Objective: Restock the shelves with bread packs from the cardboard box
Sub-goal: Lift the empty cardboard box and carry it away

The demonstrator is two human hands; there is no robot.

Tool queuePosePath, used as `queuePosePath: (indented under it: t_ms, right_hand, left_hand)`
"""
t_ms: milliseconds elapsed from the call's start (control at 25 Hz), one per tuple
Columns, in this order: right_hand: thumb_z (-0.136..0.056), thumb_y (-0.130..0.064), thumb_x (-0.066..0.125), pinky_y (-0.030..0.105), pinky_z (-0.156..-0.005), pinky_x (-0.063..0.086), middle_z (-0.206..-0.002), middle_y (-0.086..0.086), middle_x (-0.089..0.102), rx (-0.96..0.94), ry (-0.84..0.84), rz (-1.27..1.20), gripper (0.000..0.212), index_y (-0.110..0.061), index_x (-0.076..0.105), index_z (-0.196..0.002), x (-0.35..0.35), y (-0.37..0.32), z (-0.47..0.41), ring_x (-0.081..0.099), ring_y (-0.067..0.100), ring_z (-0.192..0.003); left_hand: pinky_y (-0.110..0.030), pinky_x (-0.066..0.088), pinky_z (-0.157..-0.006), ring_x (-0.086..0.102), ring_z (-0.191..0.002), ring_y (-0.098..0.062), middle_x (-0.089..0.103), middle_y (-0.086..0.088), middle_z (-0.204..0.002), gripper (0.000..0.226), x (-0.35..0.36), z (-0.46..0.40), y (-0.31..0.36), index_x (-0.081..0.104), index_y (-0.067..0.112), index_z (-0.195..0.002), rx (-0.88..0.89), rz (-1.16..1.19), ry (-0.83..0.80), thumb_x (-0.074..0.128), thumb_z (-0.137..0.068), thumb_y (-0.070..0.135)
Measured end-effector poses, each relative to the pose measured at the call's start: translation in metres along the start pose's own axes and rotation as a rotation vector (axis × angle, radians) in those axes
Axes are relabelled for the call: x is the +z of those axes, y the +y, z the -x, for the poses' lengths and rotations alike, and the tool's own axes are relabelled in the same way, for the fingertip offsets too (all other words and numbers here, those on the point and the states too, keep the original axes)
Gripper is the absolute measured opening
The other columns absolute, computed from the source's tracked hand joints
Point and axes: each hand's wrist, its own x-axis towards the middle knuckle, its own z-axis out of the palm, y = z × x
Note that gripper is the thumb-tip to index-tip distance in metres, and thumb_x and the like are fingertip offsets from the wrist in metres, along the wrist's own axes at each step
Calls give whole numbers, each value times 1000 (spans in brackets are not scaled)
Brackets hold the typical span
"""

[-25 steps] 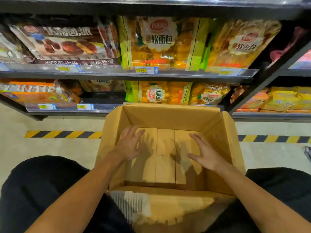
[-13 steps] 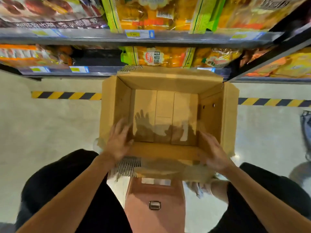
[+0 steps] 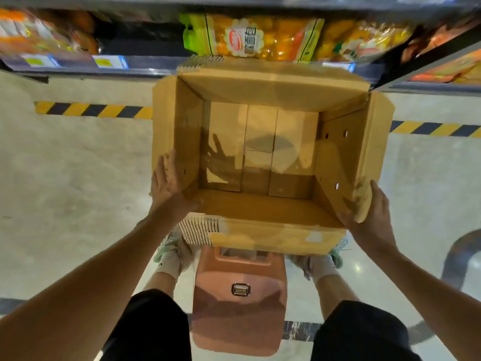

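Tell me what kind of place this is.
Most likely a shop aisle, a supermarket or convenience store: shelves carry bagged bread packs with price tags on the edge, and hazard tape marks the floor.

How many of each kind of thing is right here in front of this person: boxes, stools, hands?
Cardboard box: 1, with no bread packs inside
Pink stool: 1
Hands: 2, left hand and right hand, each at a side of the box
Total: 4
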Motion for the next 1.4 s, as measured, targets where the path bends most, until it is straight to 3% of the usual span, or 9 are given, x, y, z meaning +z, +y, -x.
queuePosePath:
  t_ms: [80, 240, 320, 440, 520, 640, 880, 1240, 1400]
  right_hand:
    - [-81, -32, 82, 61, -106, 44, -162, -1, 24, 12, 75, -67, 107, -34, 8, -157, 34, 4, -17, 34, 35, -144]
    - [-90, -30, 71, 60, -99, 47, -157, 2, 39, 95, 215, -116, 98, -49, 0, -155, 67, 11, -27, 48, 43, -133]
    - [-94, -25, 66, 60, -97, 47, -152, 9, 46, 120, 144, -94, 92, -53, 0, -153, 62, 22, -26, 51, 46, -127]
    - [-94, -18, 67, 60, -94, 48, -148, 7, 50, 117, 56, -110, 95, -58, 1, -151, 51, 27, -27, 53, 46, -122]
    - [-91, -15, 68, 58, -92, 49, -144, 11, 53, 149, 87, -112, 98, -56, 3, -152, 54, 26, -30, 54, 48, -119]
    - [-90, -13, 67, 59, -96, 47, -145, 12, 52, 149, 133, -118, 94, -51, 9, -154, 65, 27, -29, 52, 48, -122]
    - [-84, 5, 61, 56, -98, 46, -140, 14, 55, 127, 167, -160, 91, -37, 24, -155, 51, 22, -20, 51, 45, -121]
    - [-79, 16, 57, 43, -100, 44, -134, 6, 56, 102, 125, -270, 91, -31, 35, -153, -33, 19, 53, 52, 32, -119]
    - [-84, 17, 54, 46, -102, 45, -140, 8, 54, 162, 164, -350, 87, -28, 34, -155, -65, 19, 111, 51, 36, -127]
  left_hand:
    - [-61, 26, -117, 6, -151, -40, -11, -7, -166, 145, 29, -19, -13, -18, 39, -154, -12, 11, 21, 93, -62, 29]
    - [-61, 44, -106, 18, -151, -34, -5, 6, -167, 118, 55, -26, -38, -12, 55, -151, 43, 167, 188, 76, -84, 11]
    - [-58, 46, -104, 29, -148, -30, 9, 9, -167, 104, 51, -20, -49, -10, 52, -153, 38, 235, 202, 70, -92, 26]
    - [-58, 49, -100, 43, -139, -32, 25, 8, -163, 105, 40, -21, -56, -9, 54, -152, -2, 276, 147, 72, -86, 49]
    - [-49, 56, -86, 53, -124, -31, 38, 7, -156, 104, 41, -25, -55, -6, 56, -151, -20, 336, 122, 73, -84, 49]
    - [-28, 53, -70, 57, -106, -25, 50, 4, -141, 95, 53, -29, -56, 2, 54, -152, -34, 389, 170, 71, -91, 35]
    - [-51, 53, -89, 56, -117, -35, 53, -4, -142, 82, 36, -10, -38, 16, 48, -153, -105, 357, 271, 56, -94, 8]
    - [-50, 53, -92, 58, -118, -36, 59, -9, -138, 77, -35, 75, 14, 28, 39, -155, -38, 308, 283, 57, -93, 5]
    - [-54, 50, -100, 56, -123, -38, 58, -8, -139, 82, -71, 102, 37, 31, 37, -154, 53, 298, 257, 58, -88, -3]
